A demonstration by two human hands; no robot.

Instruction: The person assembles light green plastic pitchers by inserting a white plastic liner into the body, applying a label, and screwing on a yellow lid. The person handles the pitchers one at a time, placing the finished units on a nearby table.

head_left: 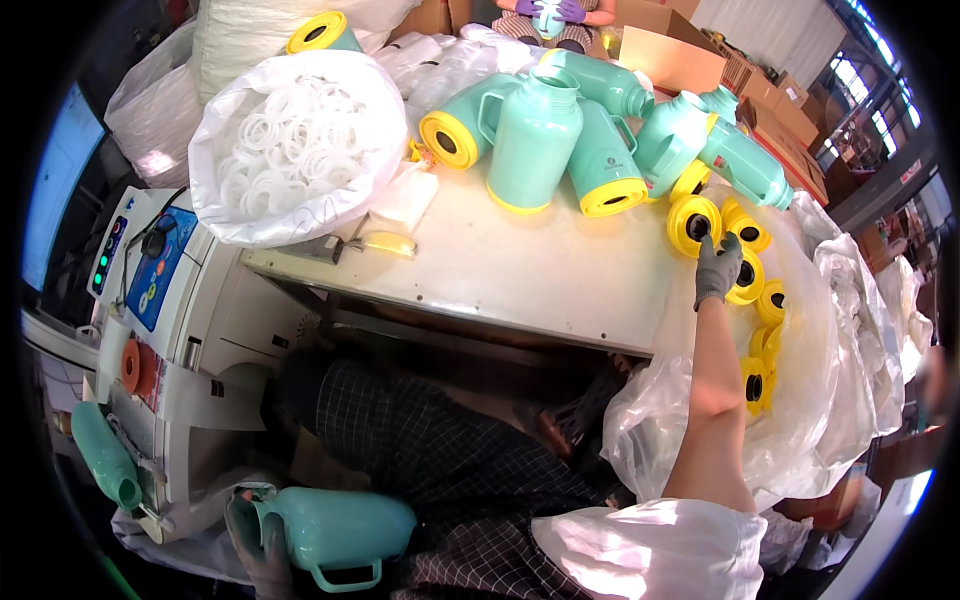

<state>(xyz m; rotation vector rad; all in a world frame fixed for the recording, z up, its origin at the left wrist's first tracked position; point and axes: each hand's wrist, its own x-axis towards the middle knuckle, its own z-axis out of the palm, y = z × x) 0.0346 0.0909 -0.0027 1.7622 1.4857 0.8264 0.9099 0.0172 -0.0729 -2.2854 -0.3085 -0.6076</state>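
Note:
My left hand [262, 550], in a grey glove, grips the neck of a teal thermos jug shell [345, 525] at the lower left. The jug lies sideways by my lap, its handle toward the lower edge. My right arm stretches to the far right of the table, where my grey-gloved right hand [718, 270] has its fingers closed at the lower rim of a yellow base cap [690, 215] with a dark centre. More yellow base caps [758, 370] lie around and below that hand in a clear plastic bag [800, 330].
Several teal jugs with yellow bases, one a standing jug [535, 140], crowd the table's back. A white sack [215, 205] of clear rings sits at the back left. At left is a machine with a blue panel [160, 265]; another teal jug [105, 455] lies below. Across the table sits a person [555, 25].

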